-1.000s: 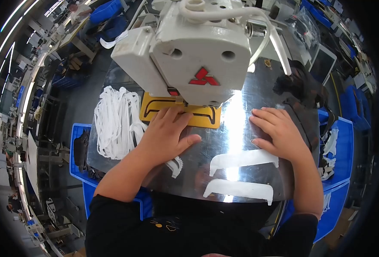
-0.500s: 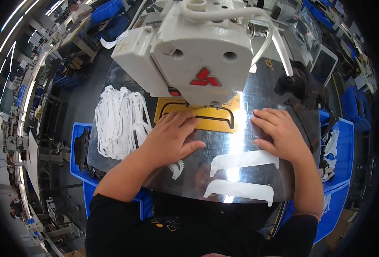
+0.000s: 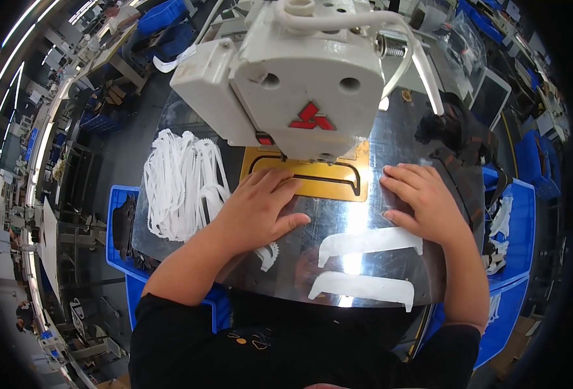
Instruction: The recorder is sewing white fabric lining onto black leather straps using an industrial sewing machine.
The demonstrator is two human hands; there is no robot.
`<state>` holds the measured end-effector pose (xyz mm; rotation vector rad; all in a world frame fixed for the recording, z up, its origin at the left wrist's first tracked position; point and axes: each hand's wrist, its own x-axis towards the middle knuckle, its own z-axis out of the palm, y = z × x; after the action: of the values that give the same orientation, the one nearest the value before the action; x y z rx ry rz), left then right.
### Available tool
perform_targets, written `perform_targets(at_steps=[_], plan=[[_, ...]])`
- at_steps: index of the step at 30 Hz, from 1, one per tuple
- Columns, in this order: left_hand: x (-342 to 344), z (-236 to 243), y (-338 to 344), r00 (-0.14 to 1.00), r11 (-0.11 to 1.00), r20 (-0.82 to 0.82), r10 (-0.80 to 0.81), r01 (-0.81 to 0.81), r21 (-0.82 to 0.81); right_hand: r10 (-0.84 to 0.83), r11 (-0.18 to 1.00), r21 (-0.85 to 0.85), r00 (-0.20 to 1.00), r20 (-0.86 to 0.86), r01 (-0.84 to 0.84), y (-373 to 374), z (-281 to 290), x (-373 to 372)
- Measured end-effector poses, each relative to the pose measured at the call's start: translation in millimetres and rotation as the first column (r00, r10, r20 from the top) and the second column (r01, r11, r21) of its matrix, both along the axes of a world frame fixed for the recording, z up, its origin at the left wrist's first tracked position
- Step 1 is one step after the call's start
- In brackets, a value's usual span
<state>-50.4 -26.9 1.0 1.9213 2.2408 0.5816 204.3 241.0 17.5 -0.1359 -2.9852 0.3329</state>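
Observation:
A yellow template plate (image 3: 328,188) with a dark curved slot lies under the head of a white sewing machine (image 3: 309,71). My left hand (image 3: 260,206) rests with its fingertips over the plate's near left part, fingers stretched and thumb apart. Flat on the metal table to the right of the plate lies my right hand (image 3: 417,198), fingers spread, holding nothing. Below it are two white curved pieces, an upper one (image 3: 370,243) near my right wrist and a lower one (image 3: 363,285) by the table's near edge. What lies beneath my left fingers is hidden.
A pile of white strips (image 3: 183,188) with toothed edges covers the table's left side. Blue bins (image 3: 516,227) with white and dark pieces stand at the right, and another blue bin (image 3: 119,220) at the left. Black cloth or bundled material (image 3: 451,126) sits at the far right.
The yellow template plate has shifted slightly to the right under the machine head. Both hands stay almost where they were; the white pieces have not moved.

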Motion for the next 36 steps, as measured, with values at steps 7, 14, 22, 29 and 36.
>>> perform_targets(at_steps=[7,14,22,29,36], plan=[[0,0,0,1.0,1.0,0.0,-0.004,0.004,0.01,0.002,1.0,-0.004,1.0,0.004,-0.002,1,0,0],[4,3,3,1.0,1.0,0.015,-0.026,0.026,-0.003,0.002,1.0,-0.018,0.997,-0.071,-0.003,5,-3,4],[5,8,-2,1.0,1.0,-0.011,-0.022,0.022,0.004,-0.095,0.995,-0.059,0.959,-0.267,0.082,12,-13,-3],[6,7,-1,1.0,1.0,-0.018,-0.025,0.025,0.0,-0.035,0.995,0.081,0.962,-0.27,0.059,30,-11,2],[5,6,-1,1.0,0.999,-0.004,-0.021,0.021,0.034,0.116,0.898,0.434,0.906,-0.407,0.08,30,1,5]])
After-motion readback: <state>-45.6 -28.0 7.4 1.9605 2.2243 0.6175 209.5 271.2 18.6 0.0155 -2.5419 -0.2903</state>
